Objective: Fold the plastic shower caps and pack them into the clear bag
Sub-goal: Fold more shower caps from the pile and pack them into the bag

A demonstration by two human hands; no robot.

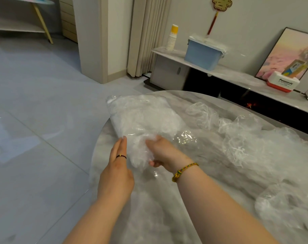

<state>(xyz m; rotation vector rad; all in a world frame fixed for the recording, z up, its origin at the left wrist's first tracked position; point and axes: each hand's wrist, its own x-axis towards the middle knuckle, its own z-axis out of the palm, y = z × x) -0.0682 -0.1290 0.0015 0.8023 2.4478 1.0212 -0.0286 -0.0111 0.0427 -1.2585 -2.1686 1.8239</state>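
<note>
A person's two bare arms reach over a round grey marble-patterned table (199,97), seen from the person's own head.

A clear rectangular plastic bag (146,113), already plump with white folded caps, lies on the table with its open mouth turned toward the person. The left hand (118,166) lies along the left edge of the bag's mouth, fingers straight and pressed together, holding nothing and steadying the bag's side. The right hand (164,152) is at the mouth itself and grips a bunched white translucent plastic shower cap (140,152), thumb beneath and fingers sunk into the plastic above. How far the fingers curl cannot be told, since the cap hides them. The cap sits half inside the bag's mouth.

To the right of the bag, a heap of loose crinkled clear shower caps (255,141) waits unfolded.

The step appears to be pushing this cap into the bag. It would go best if the left hand holds the mouth open and flat on the table while the right slides the cap in low and deep, squeezing out air so the fold does not spring open. The thin film is slippery and will puff back if it is let go too soon.
</note>
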